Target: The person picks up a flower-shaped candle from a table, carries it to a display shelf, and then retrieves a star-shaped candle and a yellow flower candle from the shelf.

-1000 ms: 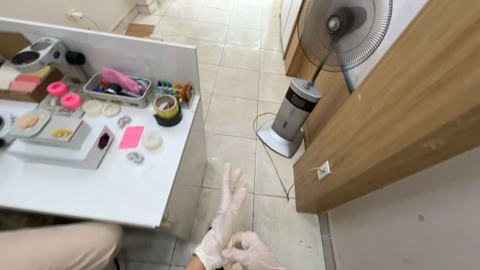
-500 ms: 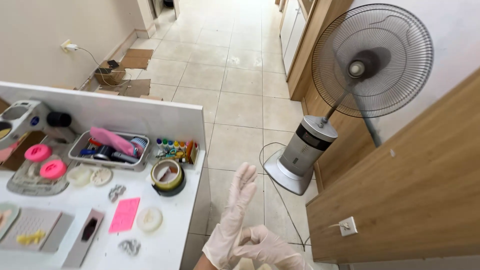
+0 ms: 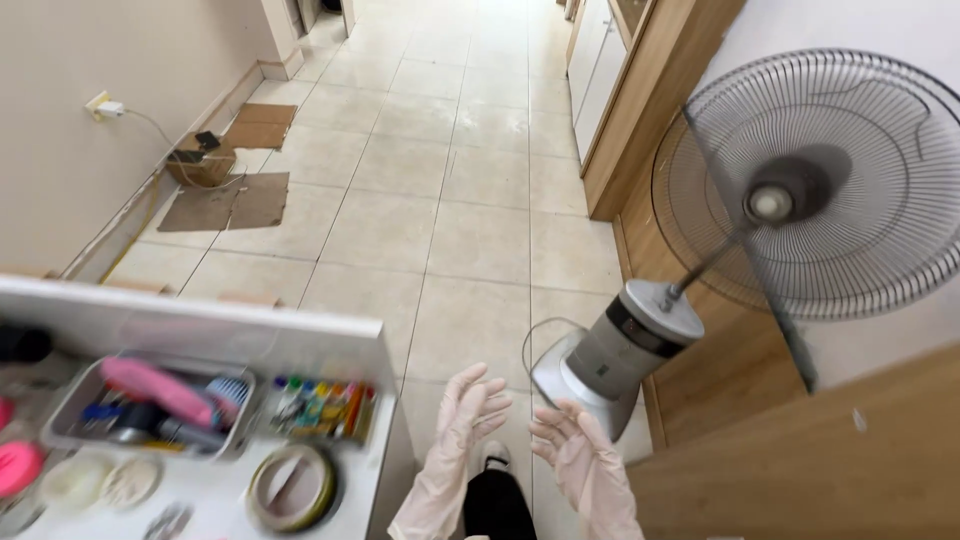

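While both gloved hands hung over the floor beside the table, nothing lay in either of them.

Tray: the tray [image 3: 60,415] sat at the far left on the table [image 3: 300,335], with pink and blue tools in it, too blurred to tell apart.
Bottles: a row of small coloured bottles [image 3: 320,405] stood just right of the tray, near the table's right edge.
Tape: a tape roll [image 3: 292,487] lay flat in front of the bottles, the nearest table thing to the hands.
Left hand: the left hand [image 3: 472,408] was raised just right of the table edge, fingers spread and pointing up, palm bare of anything; it was the nearer hand to the tape, which lay to its left and a little lower.
Right hand: the right hand [image 3: 578,450] stood just beside the left, apart from it, fingers loosely spread and curled, gripping nothing.
Gloves: thin pale gloves covered both hands and ran down the wrists.
Fan: a fan [image 3: 630,350] stood on the floor just right of the right hand, near but not touching, its head tilted up to the right.
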